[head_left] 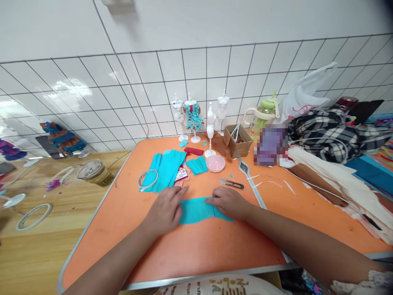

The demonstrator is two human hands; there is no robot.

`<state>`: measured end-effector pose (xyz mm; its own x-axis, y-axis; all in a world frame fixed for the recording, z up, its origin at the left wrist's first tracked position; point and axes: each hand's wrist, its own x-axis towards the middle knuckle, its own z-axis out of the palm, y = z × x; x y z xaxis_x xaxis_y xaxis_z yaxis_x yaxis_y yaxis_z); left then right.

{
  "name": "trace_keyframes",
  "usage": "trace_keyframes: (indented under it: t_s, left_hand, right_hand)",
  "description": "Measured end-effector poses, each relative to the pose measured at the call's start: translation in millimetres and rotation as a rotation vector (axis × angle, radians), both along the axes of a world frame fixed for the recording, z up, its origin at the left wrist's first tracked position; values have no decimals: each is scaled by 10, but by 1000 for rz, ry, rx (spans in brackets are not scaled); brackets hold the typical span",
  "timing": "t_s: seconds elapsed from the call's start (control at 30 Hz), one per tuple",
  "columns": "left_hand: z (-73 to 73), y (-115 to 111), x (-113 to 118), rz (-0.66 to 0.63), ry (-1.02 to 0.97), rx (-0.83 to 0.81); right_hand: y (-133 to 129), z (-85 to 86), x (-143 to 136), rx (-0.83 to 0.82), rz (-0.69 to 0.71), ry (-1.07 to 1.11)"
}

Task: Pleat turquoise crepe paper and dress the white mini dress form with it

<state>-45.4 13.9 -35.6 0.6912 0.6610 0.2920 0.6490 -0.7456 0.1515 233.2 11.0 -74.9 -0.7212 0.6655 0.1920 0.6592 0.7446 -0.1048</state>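
Observation:
A strip of turquoise crepe paper (196,211) lies flat on the orange table in front of me. My left hand (166,209) rests over its left end, palm down, with the index finger stretched out. On the right end lies my right hand (230,203), its index finger extended onto the paper and the other fingers partly bent. Just beyond it is a pair of thread snips (231,183). Larger turquoise sheets (168,164) lie behind my left hand, with a roll of tape (147,179) on them. A smaller turquoise piece (198,165) sits beside a pink bowl (215,163).
Several white mini dress forms (210,129) stand at the back, one dressed in turquoise ruffles (194,116). A cardboard box (238,140), a green-lidded bottle (265,112) and plaid cloth (328,131) fill the back right. A lidded cup (95,173) stands on the wooden table at left.

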Motion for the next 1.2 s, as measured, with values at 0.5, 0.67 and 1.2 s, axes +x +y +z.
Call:
trace_keyframes:
  t_s: [0.5,0.67,1.2]
  left_hand:
    - [-220,-109,212,-200,302,-285]
    - [-194,-111,204,-193,301,-310]
    - [-56,48,223,-14,23,-275]
  right_hand:
    - [-138,82,447,-116,39,162]
    - [-259,79,608,-109,57,113]
    - [-222,152,436,-257,-2,288]
